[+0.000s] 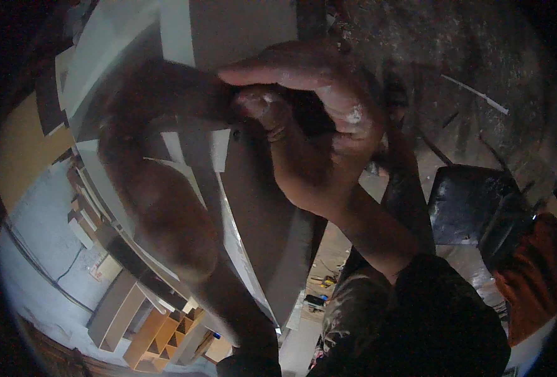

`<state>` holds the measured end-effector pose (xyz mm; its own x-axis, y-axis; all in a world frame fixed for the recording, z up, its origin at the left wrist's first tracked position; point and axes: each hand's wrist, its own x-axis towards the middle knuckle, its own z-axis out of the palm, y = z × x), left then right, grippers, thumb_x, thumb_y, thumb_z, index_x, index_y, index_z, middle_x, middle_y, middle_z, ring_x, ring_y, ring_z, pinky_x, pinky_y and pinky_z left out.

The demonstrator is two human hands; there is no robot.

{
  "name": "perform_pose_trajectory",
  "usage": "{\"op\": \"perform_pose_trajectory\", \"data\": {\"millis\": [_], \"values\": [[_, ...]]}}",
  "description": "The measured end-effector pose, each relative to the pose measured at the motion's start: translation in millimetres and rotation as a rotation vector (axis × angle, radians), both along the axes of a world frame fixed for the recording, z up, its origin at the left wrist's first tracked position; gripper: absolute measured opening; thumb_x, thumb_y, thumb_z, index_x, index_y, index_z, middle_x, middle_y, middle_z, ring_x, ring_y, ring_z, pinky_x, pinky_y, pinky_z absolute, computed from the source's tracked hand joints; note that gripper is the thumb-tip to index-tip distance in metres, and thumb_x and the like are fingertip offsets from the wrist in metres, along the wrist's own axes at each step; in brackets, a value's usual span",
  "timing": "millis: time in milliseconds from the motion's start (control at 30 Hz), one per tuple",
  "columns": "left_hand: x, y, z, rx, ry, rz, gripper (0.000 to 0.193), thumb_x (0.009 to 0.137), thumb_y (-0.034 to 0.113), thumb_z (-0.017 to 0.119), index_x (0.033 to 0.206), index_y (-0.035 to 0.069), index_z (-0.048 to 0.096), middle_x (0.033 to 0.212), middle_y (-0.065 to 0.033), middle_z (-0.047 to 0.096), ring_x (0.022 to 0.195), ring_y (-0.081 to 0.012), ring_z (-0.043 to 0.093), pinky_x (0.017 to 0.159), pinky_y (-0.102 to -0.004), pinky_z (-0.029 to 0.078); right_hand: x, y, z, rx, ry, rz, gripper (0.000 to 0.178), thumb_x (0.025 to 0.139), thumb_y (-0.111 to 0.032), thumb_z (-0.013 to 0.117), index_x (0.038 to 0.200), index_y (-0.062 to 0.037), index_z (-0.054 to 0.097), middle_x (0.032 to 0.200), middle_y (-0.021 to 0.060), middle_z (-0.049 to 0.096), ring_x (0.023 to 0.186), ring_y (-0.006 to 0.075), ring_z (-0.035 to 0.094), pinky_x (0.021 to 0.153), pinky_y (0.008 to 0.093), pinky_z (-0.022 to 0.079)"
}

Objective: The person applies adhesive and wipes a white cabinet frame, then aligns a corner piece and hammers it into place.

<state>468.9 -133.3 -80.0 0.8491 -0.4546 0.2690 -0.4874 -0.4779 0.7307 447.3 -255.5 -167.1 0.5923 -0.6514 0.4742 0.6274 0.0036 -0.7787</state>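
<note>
Left hand [159, 204], right hand [319, 163] over brown board [266, 232]

clock hours run from the middle of the view. a long panel [266, 239] lies at the middle, stretching toward 6 o'clock. the left hand [168, 217] is at 9, the right hand [322, 166] at 1, both in front of panels. at 2 o'clock a narrow strip [477, 95] lies on the floor [492, 56]. a chair [464, 198] stands at 3, a cloth [536, 276] near it at 4. small items [328, 281] lie at 5, a compartmented unit [166, 340] at 7, a wall [49, 264] at 8.
</note>
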Motion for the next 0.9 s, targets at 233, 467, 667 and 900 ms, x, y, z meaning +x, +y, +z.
{"op": "perform_pose_trajectory", "data": {"millis": [233, 467, 667, 900], "values": [[0.6, -20.7, 4.3, -0.035, 0.002, -0.122, 0.061, 0.092, 0.036, 0.056, 0.131, -0.008, 0.041, 0.116, -0.0169, 0.053, 0.106, -0.0229, 0.052, 0.096, -0.0349, 0.036, 1.6, -1.1, -5.4, 0.036, 0.002, 0.036, 0.014, 0.082, 0.005, 0.068, 0.093, -0.0035, 0.069, 0.089, 0.0075, 0.069, 0.081, 0.0161, 0.065, 0.074, 0.0273, 0.051], [7.0, -13.4, 7.2, -0.042, 0.040, -0.087, 0.053, 0.088, 0.032, 0.061, 0.122, -0.008, 0.048, 0.100, -0.0129, 0.059, 0.095, -0.0202, 0.056, 0.090, -0.0319, 0.038, 0.6, -1.0, 10.3, 0.080, -0.010, 0.084, 0.028, 0.073, 0.012, 0.064, 0.092, -0.0069, 0.072, 0.080, 0.0055, 0.068, 0.077, 0.0163, 0.064, 0.070, 0.0274, 0.050], [14.0, -15.7, 2.7, -0.066, -0.028, -0.161, 0.045, 0.087, 0.029, 0.062, 0.114, -0.006, 0.054, 0.099, -0.0134, 0.060, 0.093, -0.0208, 0.055, 0.090, -0.0322, 0.038, 5.6, -4.1, 0.6, -0.010, -0.154, 0.079, 0.021, 0.084, 0.013, 0.058, 0.099, 0.0006, 0.067, 0.084, 0.0091, 0.068, 0.072, 0.0113, 0.064, 0.067, 0.0220, 0.051], [13.7, -14.9, 7.4, 0.002, -0.060, -0.125, 0.040, 0.088, 0.027, 0.060, 0.110, -0.006, 0.057, 0.101, -0.0139, 0.059, 0.095, -0.0218, 0.055, 0.091, -0.0340, 0.038, 19.0, -16.6, -7.6, -0.168, -0.309, 0.076, 0.024, 0.081, 0.014, 0.055, 0.098, 0.0013, 0.068, 0.081, 0.0096, 0.068, 0.068, 0.0123, 0.064, 0.064, 0.0230, 0.051]]}}
